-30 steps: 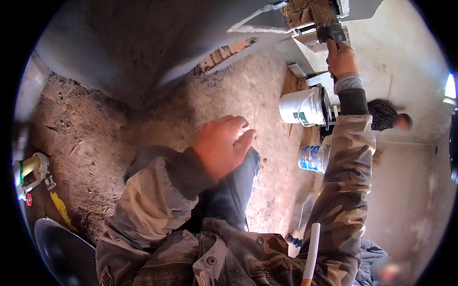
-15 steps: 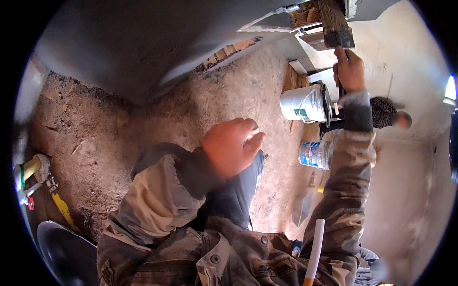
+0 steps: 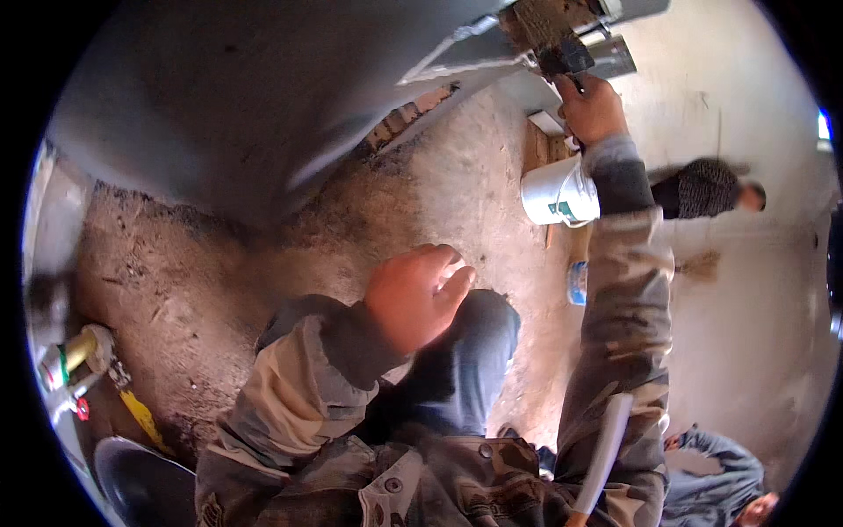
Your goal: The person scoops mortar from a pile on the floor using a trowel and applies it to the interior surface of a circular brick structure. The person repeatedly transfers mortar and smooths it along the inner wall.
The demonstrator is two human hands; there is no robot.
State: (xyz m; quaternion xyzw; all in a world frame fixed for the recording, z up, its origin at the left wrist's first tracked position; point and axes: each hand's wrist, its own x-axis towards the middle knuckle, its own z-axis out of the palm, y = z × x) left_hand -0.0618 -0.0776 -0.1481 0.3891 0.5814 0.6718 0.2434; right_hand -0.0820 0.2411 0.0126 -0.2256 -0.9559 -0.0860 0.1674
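Observation:
My right hand (image 3: 593,110) is raised at the upper right, its fingers wrapped round the handle of a wide flat brush (image 3: 555,33). The brush looks brown and crusted, with a dark band close to my fingers. Its far end meets the edge of an opening in the grey wall (image 3: 219,88); whether it touches is hard to tell. Low in front of me, my left hand (image 3: 413,299) is curled above my bent knee (image 3: 479,351), thumb against the forefinger. A pale spot shows between them, but I cannot make out any held thing.
A white bucket (image 3: 555,193) stands beyond my right forearm, with a blue-labelled bucket (image 3: 577,283) partly behind the sleeve. Two people (image 3: 707,186) (image 3: 716,479) are at the right. Pipes with a red valve handle (image 3: 82,408) are at left. A cigarette (image 3: 606,448) juts up at lower right.
My right hand and the brush have shifted left along the opening's edge. The view has turned somewhat; the lower-right person shows more, and my sleeve hides more of the blue-labelled bucket.

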